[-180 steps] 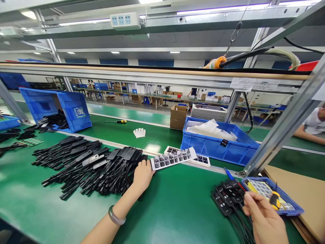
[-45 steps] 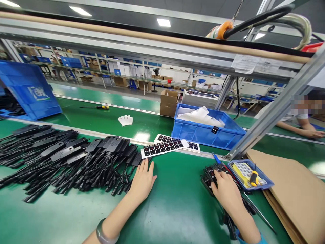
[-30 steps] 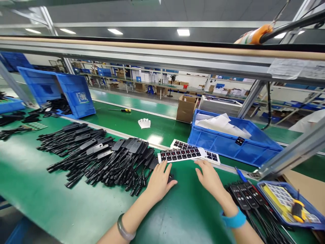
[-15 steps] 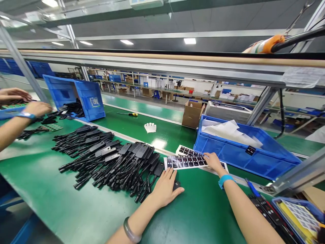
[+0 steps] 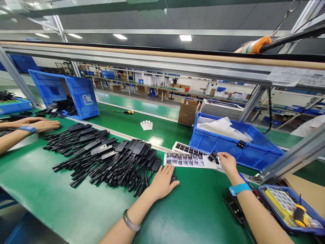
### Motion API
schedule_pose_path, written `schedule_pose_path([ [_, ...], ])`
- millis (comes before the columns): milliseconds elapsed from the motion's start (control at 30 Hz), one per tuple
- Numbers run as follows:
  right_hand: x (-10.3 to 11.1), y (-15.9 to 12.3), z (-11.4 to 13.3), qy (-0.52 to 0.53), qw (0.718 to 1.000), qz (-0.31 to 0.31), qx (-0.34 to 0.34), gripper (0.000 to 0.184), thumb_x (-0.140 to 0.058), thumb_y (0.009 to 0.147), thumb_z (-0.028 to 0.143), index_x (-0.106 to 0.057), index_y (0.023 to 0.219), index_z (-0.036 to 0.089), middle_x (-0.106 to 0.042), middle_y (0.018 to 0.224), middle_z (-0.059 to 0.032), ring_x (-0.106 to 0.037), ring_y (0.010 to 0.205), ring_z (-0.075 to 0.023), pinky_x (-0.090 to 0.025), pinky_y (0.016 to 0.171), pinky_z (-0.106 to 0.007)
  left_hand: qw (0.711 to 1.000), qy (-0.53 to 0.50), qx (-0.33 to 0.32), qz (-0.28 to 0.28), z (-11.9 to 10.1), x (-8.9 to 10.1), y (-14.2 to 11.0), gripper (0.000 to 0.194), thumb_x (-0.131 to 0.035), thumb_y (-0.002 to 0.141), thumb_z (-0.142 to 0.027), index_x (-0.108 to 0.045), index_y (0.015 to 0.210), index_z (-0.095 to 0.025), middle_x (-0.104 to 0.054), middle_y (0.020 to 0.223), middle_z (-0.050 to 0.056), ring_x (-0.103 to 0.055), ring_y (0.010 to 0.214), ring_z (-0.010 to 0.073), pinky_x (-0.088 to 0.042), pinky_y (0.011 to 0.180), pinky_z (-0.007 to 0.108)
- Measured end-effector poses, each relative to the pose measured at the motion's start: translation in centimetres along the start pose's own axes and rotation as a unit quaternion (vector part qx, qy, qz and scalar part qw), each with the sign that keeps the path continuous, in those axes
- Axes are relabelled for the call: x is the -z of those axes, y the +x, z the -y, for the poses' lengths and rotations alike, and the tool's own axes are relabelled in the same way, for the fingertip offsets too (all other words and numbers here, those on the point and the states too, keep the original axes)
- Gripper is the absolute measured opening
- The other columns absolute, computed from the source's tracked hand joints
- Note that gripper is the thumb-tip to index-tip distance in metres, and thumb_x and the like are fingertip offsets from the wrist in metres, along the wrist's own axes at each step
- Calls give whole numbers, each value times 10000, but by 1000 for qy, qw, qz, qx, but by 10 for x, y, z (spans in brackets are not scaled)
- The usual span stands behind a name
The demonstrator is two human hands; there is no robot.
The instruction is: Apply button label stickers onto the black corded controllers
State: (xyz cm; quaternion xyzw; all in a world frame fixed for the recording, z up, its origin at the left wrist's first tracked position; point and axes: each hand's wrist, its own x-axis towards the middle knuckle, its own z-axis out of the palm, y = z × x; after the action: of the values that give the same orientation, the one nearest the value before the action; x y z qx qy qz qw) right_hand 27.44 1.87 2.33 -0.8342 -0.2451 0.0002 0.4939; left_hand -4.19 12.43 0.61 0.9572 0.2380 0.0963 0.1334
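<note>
My right hand (image 5: 229, 163) pinches a black label (image 5: 212, 156) at the right end of a white label sheet (image 5: 183, 160). That sheet carries a row of dark labels, and bare backing shows at its right part. Behind it lies a second label sheet (image 5: 180, 146), partly covered. My left hand (image 5: 164, 181) lies flat with fingers stretched out, its fingertips at the sheet's lower left edge. Under its thumb side a small black plastic case (image 5: 173, 179) shows in part. Beside this hand spreads a pile of black cased modules with cables (image 5: 127, 166).
A blue bin with white paper (image 5: 233, 153) stands behind the sheets. At right are a blue tray (image 5: 291, 203) with a yellow-black tool and several black cases (image 5: 232, 206). A tipped blue crate (image 5: 85, 100), a white glove (image 5: 146, 125) and a co-worker's hands (image 5: 44, 125) are farther left.
My right hand has moved right, with a black label now lifted from the sheet. My left hand stays flat in place. The co-worker's hands have come down to the table, and the view has shifted slightly.
</note>
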Motion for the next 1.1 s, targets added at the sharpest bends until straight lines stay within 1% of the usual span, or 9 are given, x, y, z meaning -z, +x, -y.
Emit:
schedule_pose_path([
  [100,23,-26,14,91,996,-20,-6,394,-553,771,546,-585,788,154,-581,667,-21,-587,660,-188,-483,575,-308,999,18,28,-20,-8,9,-7,595,-591,810,-388,-443,1289,-66,-459,1349,232,-417,1265,358,-381,997,491],
  [200,42,-68,28,160,987,3,7,415,-589,706,578,-574,821,180,-585,756,-29,-591,729,-189,-503,596,-294,996,34,78,-29,-18,18,-17,306,-613,744,-222,-583,993,-45,-584,1069,253,-533,1063,414,-431,852,527],
  [333,47,-135,36,257,963,83,1,325,-657,740,508,-566,830,210,-538,777,0,-549,694,-146,-488,596,-251,995,0,105,-4,-29,23,-26,183,-559,775,-235,-539,918,-122,-625,828,124,-613,785,296,-456,664,374],
  [433,40,-172,36,292,947,136,-17,262,-637,799,465,-555,850,222,-516,728,23,-526,627,-121,-459,597,-236,979,-180,93,19,-38,16,-29,259,-557,806,-361,-480,981,-186,-571,681,-13,-545,590,173,-360,524,260],
  [500,35,-186,36,289,944,159,-21,247,-615,824,456,-554,869,221,-515,697,29,-517,591,-117,-441,591,-236,919,-380,98,46,-45,6,-30,302,-578,794,-411,-478,977,-193,-507,638,-49,-473,539,126,-319,500,236],
  [567,31,-194,36,279,945,171,-17,242,-603,834,451,-557,858,214,-509,665,31,-502,562,-114,-421,571,-233,818,-555,124,86,-53,-4,-32,358,-610,768,-450,-485,956,-172,-447,607,-67,-415,502,92,-317,487,222],
  [700,28,-199,37,260,951,168,-17,250,-605,829,447,-554,801,204,-487,628,39,-458,507,-103,-388,509,-222,635,-741,174,132,-67,-12,-36,465,-733,668,-395,-479,964,-142,-549,745,-19,-536,594,75,-436,603,225],
  [767,27,-201,38,256,952,165,-23,252,-624,813,446,-558,801,203,-492,643,38,-441,489,-96,-375,474,-214,607,-759,184,146,-71,-11,-39,499,-765,646,-318,-464,1007,-148,-613,848,30,-622,698,114,-482,708,269],
  [1100,23,-207,41,224,961,160,-27,267,-681,755,436,-604,782,182,-556,665,1,-493,540,-116,-409,450,-208,595,-763,145,207,-78,-9,-46,542,-753,671,-184,-440,1113,-169,-687,884,79,-687,862,218,-516,802,357],
])
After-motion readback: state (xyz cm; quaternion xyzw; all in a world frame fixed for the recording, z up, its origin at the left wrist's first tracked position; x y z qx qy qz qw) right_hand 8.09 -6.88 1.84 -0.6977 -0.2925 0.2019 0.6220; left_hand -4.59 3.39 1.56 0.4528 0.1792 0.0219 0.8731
